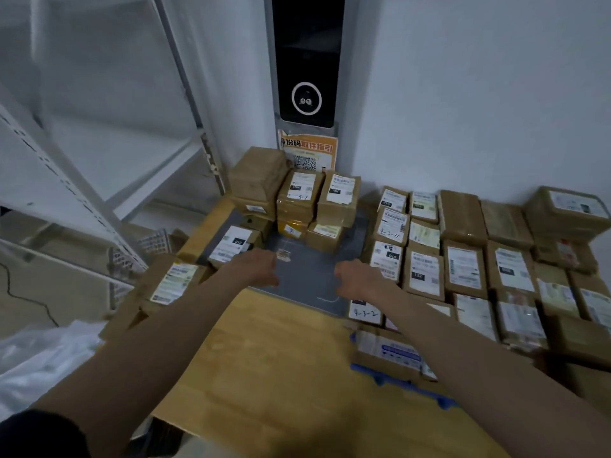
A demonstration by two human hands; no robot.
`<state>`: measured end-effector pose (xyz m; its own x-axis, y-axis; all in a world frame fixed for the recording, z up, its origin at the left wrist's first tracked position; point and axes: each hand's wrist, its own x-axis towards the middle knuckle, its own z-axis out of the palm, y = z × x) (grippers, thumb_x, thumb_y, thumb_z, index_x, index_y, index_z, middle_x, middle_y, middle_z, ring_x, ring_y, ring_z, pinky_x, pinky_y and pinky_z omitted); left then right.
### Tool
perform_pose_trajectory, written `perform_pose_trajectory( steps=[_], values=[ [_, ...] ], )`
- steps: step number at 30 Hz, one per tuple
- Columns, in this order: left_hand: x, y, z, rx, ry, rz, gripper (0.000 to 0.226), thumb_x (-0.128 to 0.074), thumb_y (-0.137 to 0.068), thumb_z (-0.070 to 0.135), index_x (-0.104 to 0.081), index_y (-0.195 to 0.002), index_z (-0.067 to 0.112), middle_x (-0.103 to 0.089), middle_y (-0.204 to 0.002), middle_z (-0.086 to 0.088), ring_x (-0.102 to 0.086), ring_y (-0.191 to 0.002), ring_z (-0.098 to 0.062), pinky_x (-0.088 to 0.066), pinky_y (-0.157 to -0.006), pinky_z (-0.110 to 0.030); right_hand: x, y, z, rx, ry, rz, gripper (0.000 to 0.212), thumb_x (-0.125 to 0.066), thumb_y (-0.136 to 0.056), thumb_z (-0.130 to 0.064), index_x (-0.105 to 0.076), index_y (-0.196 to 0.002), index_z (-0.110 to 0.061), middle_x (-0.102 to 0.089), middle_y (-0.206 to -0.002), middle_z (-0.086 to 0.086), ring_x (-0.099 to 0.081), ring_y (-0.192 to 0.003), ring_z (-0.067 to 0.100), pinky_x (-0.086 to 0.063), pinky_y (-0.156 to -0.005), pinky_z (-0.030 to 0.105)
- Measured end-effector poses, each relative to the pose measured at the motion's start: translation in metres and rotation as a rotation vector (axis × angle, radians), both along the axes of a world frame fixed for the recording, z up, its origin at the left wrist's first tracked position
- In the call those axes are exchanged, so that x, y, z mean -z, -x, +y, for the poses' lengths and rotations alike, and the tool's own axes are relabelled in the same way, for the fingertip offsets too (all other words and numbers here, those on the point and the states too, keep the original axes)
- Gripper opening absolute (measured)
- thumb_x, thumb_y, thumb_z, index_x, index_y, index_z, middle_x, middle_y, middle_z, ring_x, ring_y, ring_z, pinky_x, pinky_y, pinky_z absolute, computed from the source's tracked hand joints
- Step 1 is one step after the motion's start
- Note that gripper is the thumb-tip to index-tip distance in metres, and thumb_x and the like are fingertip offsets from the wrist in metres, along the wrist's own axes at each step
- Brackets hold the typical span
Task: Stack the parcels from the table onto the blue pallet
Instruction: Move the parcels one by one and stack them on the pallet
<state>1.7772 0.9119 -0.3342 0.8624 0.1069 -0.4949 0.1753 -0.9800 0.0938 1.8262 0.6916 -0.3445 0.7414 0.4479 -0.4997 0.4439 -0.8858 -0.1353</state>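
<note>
A wooden table [274, 365] with a grey mat [307, 276] carries a pile of brown cardboard parcels [297, 200] at its far end. One labelled parcel [231, 247] lies on the mat's left side and another [172, 282] sits at the table's left edge. Right of the table, several labelled parcels [463, 269] lie in rows on the blue pallet [413, 386], of which only a front edge shows. My left hand [258, 267] and my right hand [357, 276] both reach out over the mat, fingers curled downward and holding nothing.
A white metal shelving rack [99, 193] stands at the left. A black kiosk screen [305, 61] with an orange QR poster [309, 153] rises behind the pile. White plastic wrap [39, 355] lies on the floor at lower left. A white wall backs the pallet.
</note>
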Motion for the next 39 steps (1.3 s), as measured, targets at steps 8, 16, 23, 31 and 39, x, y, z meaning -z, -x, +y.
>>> perform_pose_trajectory(
  steps=[8, 16, 23, 31, 39],
  values=[
    [0.016, -0.034, 0.058, 0.088, 0.066, -0.028, 0.036, -0.066, -0.087, 0.037, -0.058, -0.114, 0.015, -0.06, -0.115, -0.005, -0.057, -0.104, -0.024, -0.047, -0.085, -0.037, 0.009, 0.001, 0.047, 0.135, -0.01, -0.008, 0.041, -0.058, -0.092, -0.032, -0.051, -0.128, -0.012, -0.058, -0.123, 0.01, -0.059, -0.11, 0.03, -0.05, -0.09, 0.042],
    [0.019, -0.096, 0.047, 0.141, 0.136, -0.034, 0.034, -0.069, -0.084, 0.036, -0.062, -0.107, 0.012, -0.063, -0.107, -0.005, -0.061, -0.094, -0.022, -0.046, -0.073, -0.031, 0.005, -0.041, 0.048, 0.248, -0.003, -0.035, 0.042, -0.061, -0.092, -0.037, -0.053, -0.126, -0.014, -0.059, -0.123, 0.009, -0.06, -0.111, 0.03, -0.05, -0.092, 0.043],
    [0.025, -0.157, 0.03, 0.138, 0.226, -0.095, 0.02, -0.067, -0.085, 0.03, -0.051, -0.09, 0.021, -0.051, -0.098, 0.0, -0.051, -0.086, -0.016, -0.044, -0.073, -0.03, 0.008, -0.099, 0.036, 0.322, -0.06, -0.042, 0.034, -0.056, -0.094, -0.026, -0.052, -0.125, -0.011, -0.061, -0.119, 0.012, -0.061, -0.109, 0.033, -0.052, -0.09, 0.043],
    [0.045, -0.215, 0.002, 0.098, 0.322, -0.151, 0.055, -0.073, -0.078, 0.032, -0.051, -0.124, 0.013, -0.044, -0.124, -0.006, -0.056, -0.094, -0.023, -0.052, -0.082, -0.044, 0.033, -0.163, 0.038, 0.472, -0.263, -0.037, 0.045, -0.065, -0.086, -0.033, -0.05, -0.123, -0.013, -0.06, -0.117, 0.009, -0.062, -0.102, 0.028, -0.054, -0.089, 0.048],
    [0.068, -0.25, -0.019, -0.099, 0.483, -0.126, 0.081, -0.076, -0.075, 0.027, -0.035, -0.144, 0.015, -0.044, -0.134, -0.007, -0.052, -0.115, -0.028, -0.046, -0.083, -0.034, 0.073, -0.189, 0.048, 0.7, -0.516, -0.066, 0.07, -0.068, -0.085, -0.016, -0.029, -0.143, -0.01, -0.041, -0.141, 0.01, -0.052, -0.121, 0.029, -0.049, -0.096, 0.045]
  ],
)
